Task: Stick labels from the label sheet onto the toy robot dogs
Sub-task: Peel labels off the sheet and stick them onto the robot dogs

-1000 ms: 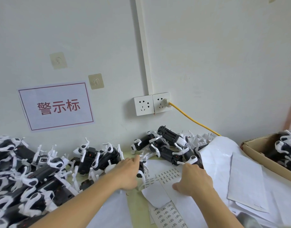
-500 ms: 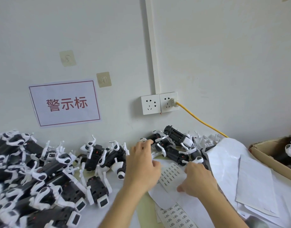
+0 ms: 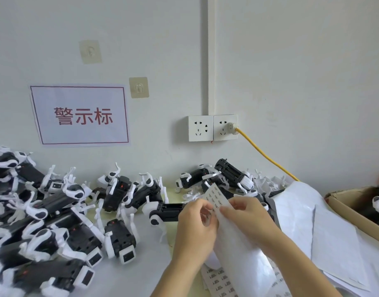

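Hands meet at the label sheet (image 3: pixel 216 197): right hand (image 3: pixel 246 217) pinches it upright, steadying it so left hand (image 3: pixel 197 221) can pick at a label.

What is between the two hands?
In the head view, the label sheet stands up between the left hand and the right hand; both pinch it, with small printed labels showing near its top.
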### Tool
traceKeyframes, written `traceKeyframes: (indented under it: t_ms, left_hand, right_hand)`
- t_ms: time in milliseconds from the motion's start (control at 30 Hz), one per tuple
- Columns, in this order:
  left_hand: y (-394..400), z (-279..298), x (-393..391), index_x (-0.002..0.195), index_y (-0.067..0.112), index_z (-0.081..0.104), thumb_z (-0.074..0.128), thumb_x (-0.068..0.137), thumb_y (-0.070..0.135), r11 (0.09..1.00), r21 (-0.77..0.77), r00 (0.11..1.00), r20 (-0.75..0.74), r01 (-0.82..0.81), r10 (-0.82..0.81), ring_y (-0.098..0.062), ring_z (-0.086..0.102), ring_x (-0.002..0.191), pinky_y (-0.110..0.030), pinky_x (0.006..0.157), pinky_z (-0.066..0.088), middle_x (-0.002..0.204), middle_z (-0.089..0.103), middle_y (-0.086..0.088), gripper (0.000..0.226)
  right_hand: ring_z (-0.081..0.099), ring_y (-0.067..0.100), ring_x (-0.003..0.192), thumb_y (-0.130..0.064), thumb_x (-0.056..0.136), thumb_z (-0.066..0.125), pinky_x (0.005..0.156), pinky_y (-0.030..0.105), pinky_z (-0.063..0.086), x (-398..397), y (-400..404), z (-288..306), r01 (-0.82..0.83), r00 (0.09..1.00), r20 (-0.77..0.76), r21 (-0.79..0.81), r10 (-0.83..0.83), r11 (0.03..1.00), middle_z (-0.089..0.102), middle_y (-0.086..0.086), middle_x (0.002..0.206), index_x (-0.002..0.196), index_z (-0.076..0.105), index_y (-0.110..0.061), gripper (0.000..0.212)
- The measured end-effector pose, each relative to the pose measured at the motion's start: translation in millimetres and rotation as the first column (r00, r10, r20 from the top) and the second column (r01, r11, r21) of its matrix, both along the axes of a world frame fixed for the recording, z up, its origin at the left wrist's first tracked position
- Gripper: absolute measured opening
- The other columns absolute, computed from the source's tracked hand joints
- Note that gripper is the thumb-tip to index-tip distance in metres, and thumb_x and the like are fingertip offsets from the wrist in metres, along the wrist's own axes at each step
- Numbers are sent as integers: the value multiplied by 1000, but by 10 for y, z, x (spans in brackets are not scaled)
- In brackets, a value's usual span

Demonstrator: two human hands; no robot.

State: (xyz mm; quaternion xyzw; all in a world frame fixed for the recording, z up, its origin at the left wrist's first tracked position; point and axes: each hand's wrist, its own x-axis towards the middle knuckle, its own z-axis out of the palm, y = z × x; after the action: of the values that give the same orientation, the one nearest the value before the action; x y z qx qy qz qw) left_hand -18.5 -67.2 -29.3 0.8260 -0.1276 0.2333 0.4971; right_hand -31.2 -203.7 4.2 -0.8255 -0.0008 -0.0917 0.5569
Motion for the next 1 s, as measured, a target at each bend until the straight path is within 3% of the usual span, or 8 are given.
traceKeyframes:
  t_ms: [133,233,467,633,700,800,900,1000]
  left_hand:
    - [-13,31,7,81,23,64,68,90,14,998,-55,999,43,-9,12,-5,57,80,-12,66,43,83,65,6,14]
    - [-14,49,8,81,20,65,69,91,14,994,-110,998,63,4,3,-6,58,75,-12,63,43,80,66,5,12]
    - [-7,64,-2,80,20,68,70,90,11,991,-132,995,96,19,-6,-3,59,76,-10,65,43,77,67,9,14]
    - [-6,75,-12,74,35,64,71,89,7,990,-139,993,115,22,-6,2,62,75,-7,64,43,70,67,15,33]
    - [-4,72,-9,76,33,65,70,90,5,990,-140,994,110,24,-8,4,62,76,-6,65,44,70,66,17,32]
    - [-6,65,-5,76,29,67,68,90,3,986,-165,997,78,32,-19,2,65,74,-9,67,48,71,68,16,30]
    - [1,52,7,77,25,72,67,93,7,964,-257,996,-37,69,-82,-8,71,72,-23,66,55,73,74,5,25]
    - [26,58,-1,84,13,76,68,94,13,898,-424,958,-191,116,-214,-13,73,70,-20,57,52,76,76,-3,13]
  right_hand:
    - [63,16,67,-15,89,62,66,30,49,-15,46,19,-21,999,40,72,18,997,73,11,79,78,76,-14,19]
    - [62,9,61,-16,88,63,60,25,48,-12,79,20,-6,999,49,103,1,995,70,1,67,71,76,-22,22]
    - [60,-1,56,-20,86,68,51,13,45,16,104,-26,11,995,98,118,-23,993,69,-8,63,70,75,-26,18]
    - [62,2,61,-21,87,69,63,24,49,44,108,-41,16,994,110,92,-26,996,71,-6,66,70,75,-27,19]
    - [64,3,62,-22,88,69,64,24,51,48,111,-40,5,992,122,93,-16,996,72,-5,67,69,75,-28,21]
    - [64,-1,60,-18,88,68,58,16,48,48,114,-38,-7,988,155,53,-2,999,73,-5,66,64,75,-27,27]
    - [62,-2,56,-13,87,67,52,10,43,52,95,-36,16,980,198,-58,-4,998,72,-6,62,62,73,-21,28]
    - [66,4,60,-10,88,65,53,13,47,43,73,-27,-3,975,218,-135,33,991,73,-3,64,69,77,-20,24]
